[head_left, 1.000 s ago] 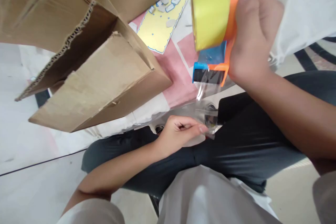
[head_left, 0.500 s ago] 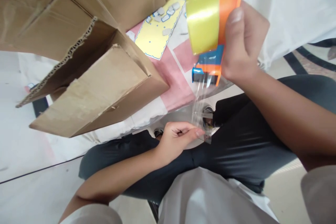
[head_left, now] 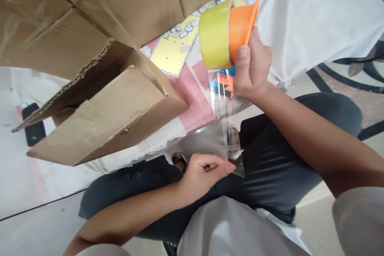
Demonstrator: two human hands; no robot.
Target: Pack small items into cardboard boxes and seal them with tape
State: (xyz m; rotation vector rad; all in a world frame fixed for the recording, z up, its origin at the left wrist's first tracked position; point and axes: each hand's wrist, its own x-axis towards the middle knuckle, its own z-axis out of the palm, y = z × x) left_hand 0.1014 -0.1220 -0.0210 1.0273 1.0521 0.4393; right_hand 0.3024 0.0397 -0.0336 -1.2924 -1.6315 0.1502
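My right hand (head_left: 253,66) grips an orange and blue tape dispenser (head_left: 243,24) that carries a yellow-green roll of tape (head_left: 214,36). From the roll a stretch of clear tape (head_left: 220,108) runs down to my left hand (head_left: 207,174), which pinches it near its loose end between thumb and finger. Left of the tape, an open cardboard box (head_left: 99,116) lies tilted, its torn-edged flap standing up. Neither hand touches the box. Part of the dispenser is hidden behind the tape and my right hand.
Large taped cartons (head_left: 129,4) stand behind the box. A yellow printed sheet (head_left: 171,56) with small paper bits lies on the pink and white table cover (head_left: 195,100). Near the box's left end is a black phone (head_left: 34,128). White cloth (head_left: 318,12) drapes at the right.
The dispenser and my right hand have shifted left and slightly down in view. My left hand sits a little lower, still pinching the tape. More of the phone shows.
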